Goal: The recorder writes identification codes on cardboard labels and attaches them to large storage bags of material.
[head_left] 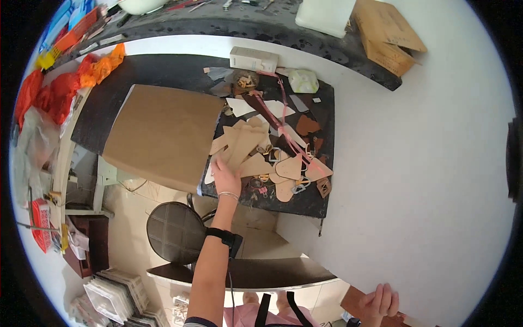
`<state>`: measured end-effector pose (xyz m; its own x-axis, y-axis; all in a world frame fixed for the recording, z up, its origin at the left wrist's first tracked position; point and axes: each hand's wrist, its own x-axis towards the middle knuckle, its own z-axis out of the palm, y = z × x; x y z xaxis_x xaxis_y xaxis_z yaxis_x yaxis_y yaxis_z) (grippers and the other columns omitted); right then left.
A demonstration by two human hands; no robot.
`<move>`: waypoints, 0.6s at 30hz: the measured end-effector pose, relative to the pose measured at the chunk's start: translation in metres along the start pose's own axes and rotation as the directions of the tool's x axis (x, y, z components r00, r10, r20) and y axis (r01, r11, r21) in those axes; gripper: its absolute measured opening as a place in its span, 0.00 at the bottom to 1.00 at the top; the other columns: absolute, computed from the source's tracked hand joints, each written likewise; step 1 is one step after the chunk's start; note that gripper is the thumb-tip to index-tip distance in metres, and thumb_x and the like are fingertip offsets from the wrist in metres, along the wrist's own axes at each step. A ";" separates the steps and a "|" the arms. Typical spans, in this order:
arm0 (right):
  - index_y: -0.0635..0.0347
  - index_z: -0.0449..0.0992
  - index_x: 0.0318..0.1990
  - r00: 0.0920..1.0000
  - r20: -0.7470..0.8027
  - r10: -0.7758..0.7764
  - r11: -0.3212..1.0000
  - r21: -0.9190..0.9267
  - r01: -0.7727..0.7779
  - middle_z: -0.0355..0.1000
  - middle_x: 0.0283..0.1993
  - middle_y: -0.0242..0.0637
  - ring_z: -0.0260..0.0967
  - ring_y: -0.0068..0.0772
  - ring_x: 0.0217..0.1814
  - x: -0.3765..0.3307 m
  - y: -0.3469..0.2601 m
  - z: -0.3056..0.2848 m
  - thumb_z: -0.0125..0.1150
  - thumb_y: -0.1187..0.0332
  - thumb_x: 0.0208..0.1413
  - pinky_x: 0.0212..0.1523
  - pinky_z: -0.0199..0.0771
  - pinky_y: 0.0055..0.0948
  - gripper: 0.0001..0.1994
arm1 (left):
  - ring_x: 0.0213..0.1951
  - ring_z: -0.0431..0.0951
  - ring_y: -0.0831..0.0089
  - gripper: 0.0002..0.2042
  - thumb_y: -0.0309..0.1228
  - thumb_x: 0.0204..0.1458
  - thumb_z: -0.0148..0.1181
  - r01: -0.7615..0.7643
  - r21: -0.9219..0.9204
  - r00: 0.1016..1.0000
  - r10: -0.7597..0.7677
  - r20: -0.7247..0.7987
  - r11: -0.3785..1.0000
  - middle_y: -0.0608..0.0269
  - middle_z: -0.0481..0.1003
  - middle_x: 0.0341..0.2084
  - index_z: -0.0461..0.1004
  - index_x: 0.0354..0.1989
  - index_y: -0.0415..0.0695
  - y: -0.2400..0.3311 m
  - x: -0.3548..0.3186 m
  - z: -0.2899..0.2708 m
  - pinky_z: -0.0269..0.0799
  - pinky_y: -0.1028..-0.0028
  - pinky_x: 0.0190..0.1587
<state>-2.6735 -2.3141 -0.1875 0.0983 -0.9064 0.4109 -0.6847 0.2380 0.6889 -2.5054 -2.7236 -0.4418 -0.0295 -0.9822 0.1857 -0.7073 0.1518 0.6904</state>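
My left hand (225, 175) reaches over the black worktop (261, 204), fingers closed on a fanned bunch of beige leather pieces (245, 143). Rounded beige cut-outs (289, 168) lie to the right of it among metal buckles (299, 187). A pink ribbon (289, 136) trails across the heap, near a dark brown strip (261, 107). At the lower right, my right hand (381, 301) has its fingers curled together at the edge of the white wall (414, 191). Part of its palm and thumb is hidden.
A large brown sheet (163, 136) covers the worktop's left part. Behind stand a white box (253, 58) and a pack of tissues (303, 81). A dark shelf (218, 24) runs above, holding a cardboard box (389, 35). A chair (177, 231) stands below the worktop.
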 end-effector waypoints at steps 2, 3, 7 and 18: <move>0.58 0.76 0.31 0.968 -0.249 -0.026 1.000 -0.019 0.022 0.74 0.35 0.35 0.62 0.40 0.48 -0.010 0.002 0.016 0.44 0.66 0.51 0.55 0.61 0.34 0.12 | 0.51 0.62 0.44 0.28 0.32 0.45 0.61 0.051 -0.085 0.999 -0.052 -0.009 0.995 0.40 0.56 0.53 0.60 0.54 0.35 0.002 -0.005 -0.026 0.63 0.61 0.52; 0.59 0.77 0.32 0.917 -0.397 -0.047 0.999 0.001 0.052 0.74 0.37 0.37 0.61 0.40 0.50 0.022 0.000 0.017 0.47 0.68 0.48 0.67 0.39 0.47 0.11 | 0.51 0.62 0.43 0.26 0.31 0.45 0.61 0.028 -0.014 0.999 -0.027 0.027 1.000 0.39 0.57 0.52 0.62 0.54 0.37 0.003 -0.009 -0.042 0.63 0.61 0.52; 0.59 0.77 0.30 0.952 -0.302 0.049 0.999 0.008 -0.049 0.75 0.37 0.38 0.65 0.41 0.46 -0.003 -0.004 0.019 0.49 0.69 0.42 0.45 0.69 0.28 0.11 | 0.43 0.73 0.55 0.16 0.32 0.49 0.57 -0.045 -0.118 0.940 0.082 0.332 0.992 0.45 0.70 0.41 0.71 0.46 0.40 0.022 -0.043 -0.112 0.69 0.64 0.46; 0.48 0.74 0.30 0.947 -0.315 0.059 0.977 0.211 0.009 0.70 0.34 0.27 0.67 0.29 0.43 -0.001 0.005 0.019 0.57 0.62 0.41 0.55 0.43 0.47 0.07 | 0.31 0.77 0.66 0.15 0.42 0.55 0.52 0.202 -0.026 0.430 -0.065 0.901 0.979 0.59 0.77 0.28 0.76 0.37 0.42 0.108 -0.293 -0.242 0.71 0.72 0.37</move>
<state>-2.6904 -2.3187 -0.1961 0.2801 -0.7349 0.6177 -0.8208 0.1504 0.5511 -2.4025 -2.3930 -0.2527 -0.6032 -0.5317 -0.5945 -0.6801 -0.0465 0.7316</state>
